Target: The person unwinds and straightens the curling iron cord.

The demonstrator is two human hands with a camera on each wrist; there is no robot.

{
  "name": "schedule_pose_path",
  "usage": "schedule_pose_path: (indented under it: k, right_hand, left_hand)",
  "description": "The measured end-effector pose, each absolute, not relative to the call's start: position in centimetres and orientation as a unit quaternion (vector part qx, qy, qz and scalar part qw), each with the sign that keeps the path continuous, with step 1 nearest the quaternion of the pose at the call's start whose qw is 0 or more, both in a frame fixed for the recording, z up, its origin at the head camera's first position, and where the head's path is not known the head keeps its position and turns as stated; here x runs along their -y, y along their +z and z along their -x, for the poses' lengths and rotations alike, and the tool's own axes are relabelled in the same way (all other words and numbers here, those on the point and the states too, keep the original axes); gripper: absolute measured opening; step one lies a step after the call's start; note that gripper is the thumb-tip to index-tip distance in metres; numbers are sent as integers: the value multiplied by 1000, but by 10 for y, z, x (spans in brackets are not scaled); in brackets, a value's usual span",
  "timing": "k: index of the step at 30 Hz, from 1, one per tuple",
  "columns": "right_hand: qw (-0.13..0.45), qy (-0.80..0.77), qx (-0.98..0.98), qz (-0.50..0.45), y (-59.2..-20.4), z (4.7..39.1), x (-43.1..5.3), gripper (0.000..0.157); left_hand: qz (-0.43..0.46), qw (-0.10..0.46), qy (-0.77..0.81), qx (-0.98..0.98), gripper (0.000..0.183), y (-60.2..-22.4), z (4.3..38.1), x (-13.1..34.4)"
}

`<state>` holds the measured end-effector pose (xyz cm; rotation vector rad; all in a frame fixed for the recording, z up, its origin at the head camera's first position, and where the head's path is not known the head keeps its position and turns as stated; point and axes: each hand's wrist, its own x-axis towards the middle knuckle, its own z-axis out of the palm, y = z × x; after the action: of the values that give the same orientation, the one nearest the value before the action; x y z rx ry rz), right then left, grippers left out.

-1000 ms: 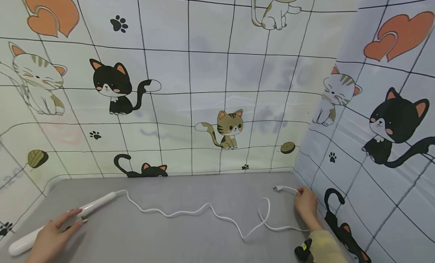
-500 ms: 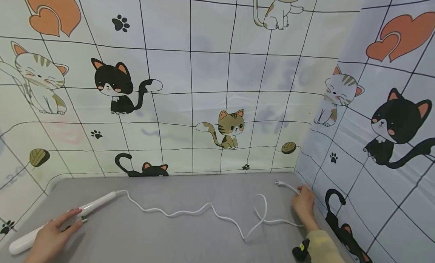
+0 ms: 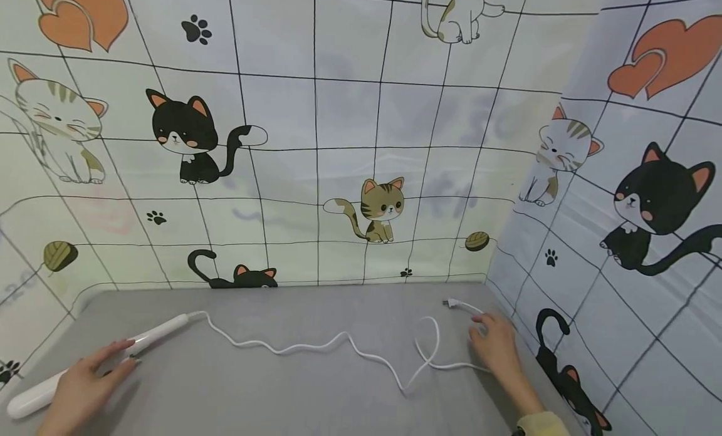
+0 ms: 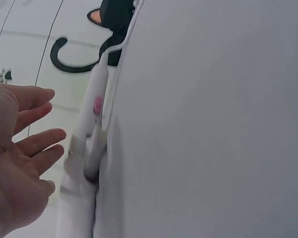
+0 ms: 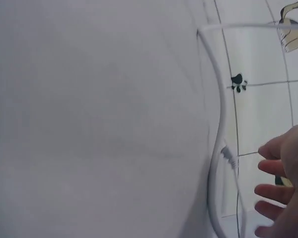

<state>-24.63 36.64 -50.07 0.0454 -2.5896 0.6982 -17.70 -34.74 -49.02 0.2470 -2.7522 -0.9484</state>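
A white curling iron lies slantwise at the left, its thick rounded end toward the near left. My left hand hovers over its middle, thumb and fingers apart. In the left wrist view, the left hand is loosely bent and holds nothing beside the iron's handle, which has a pink button and a clip lever. The white power cord runs in waves to the right, with one loop. My right hand is near the cord's plug; the right wrist view shows its fingers loosely bent, gripping nothing.
A grey cloth surface lies under everything. Behind it and along the right stand white cloth walls printed with cats, hearts and grid lines. The right forearm is close to the right wall.
My right hand has released the cord and drawn slightly left and toward me. The plug end and loop have shifted a little left. The left hand has hardly moved.
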Motion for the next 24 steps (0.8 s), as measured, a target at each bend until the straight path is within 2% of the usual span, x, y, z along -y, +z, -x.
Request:
schedule_pose_path:
  k: [6, 9, 17, 20, 24]
  right_hand:
    - [223, 265, 932, -107, -493, 233, -351, 25]
    - [198, 277, 929, -143, -494, 230, -343, 24]
    - [95, 290, 925, -226, -504, 228, -331, 31]
    - [59, 298, 926, -222, -505, 226, -327, 30]
    - [31, 293, 932, -209, -506, 225, -325, 22]
  left_hand:
    - [40, 256, -330, 908, 34, -488, 190, 286]
    - [117, 279, -341, 890, 33, -484, 202, 245]
    - [217, 187, -374, 882, 32, -486, 225, 159]
    - [238, 146, -355, 892, 31, -492, 231, 143]
    - [252, 105, -346, 898, 20, -501, 236, 135]
